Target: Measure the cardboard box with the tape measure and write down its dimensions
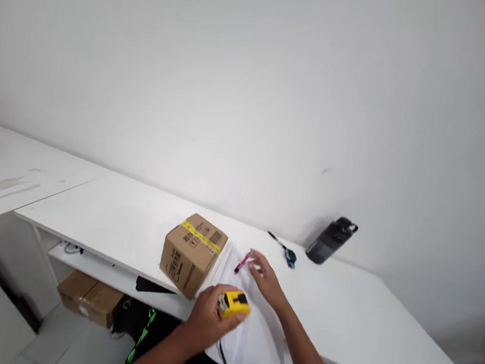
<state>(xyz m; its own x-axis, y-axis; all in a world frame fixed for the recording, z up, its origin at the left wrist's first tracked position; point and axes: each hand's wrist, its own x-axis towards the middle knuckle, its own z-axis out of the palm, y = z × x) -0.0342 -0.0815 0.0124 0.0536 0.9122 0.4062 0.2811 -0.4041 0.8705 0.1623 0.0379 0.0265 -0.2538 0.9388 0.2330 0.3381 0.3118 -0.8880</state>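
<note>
Tape measure point(235, 305): clamped in the left hand's point(209, 313) fingers near the counter's point(117, 205) front edge, seemingly to leave the right hand point(264, 277) free.
Pink pen point(241, 263): at that hand's fingers; cannot tell whether clamped or touched.
Paper point(254, 336): overhangs the edge, perhaps for reach.
Bottle point(326, 245): near the back edge, likely kept clear.

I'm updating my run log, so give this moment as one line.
left hand: holds yellow tape measure | right hand: holds pink pen-like item over paper | cardboard box: on white table, beside paper
</note>
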